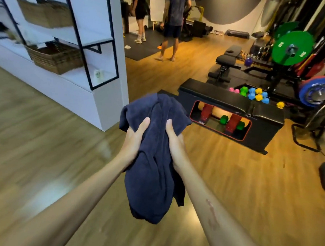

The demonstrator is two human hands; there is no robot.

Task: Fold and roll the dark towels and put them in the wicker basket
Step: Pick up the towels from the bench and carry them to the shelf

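Note:
A crumpled dark navy towel [155,160] hangs in front of me above the wooden floor. My left hand [135,138] grips its left side and my right hand [173,141] grips its right side, thumbs on the near face and fingers hidden behind the cloth. The towel's lower part droops between my forearms. Two wicker baskets stand on the white shelf unit at the upper left: a lower wicker basket [54,59] and an upper wicker basket [44,12]. Both are well away from my hands.
A black metal shelf frame [104,61] runs along the white wall corner. A black bench box [231,112] with coloured dumbbells [254,93] stands ahead on the right, with weight racks behind. Two people [170,23] stand farther back. Wooden floor lies around me.

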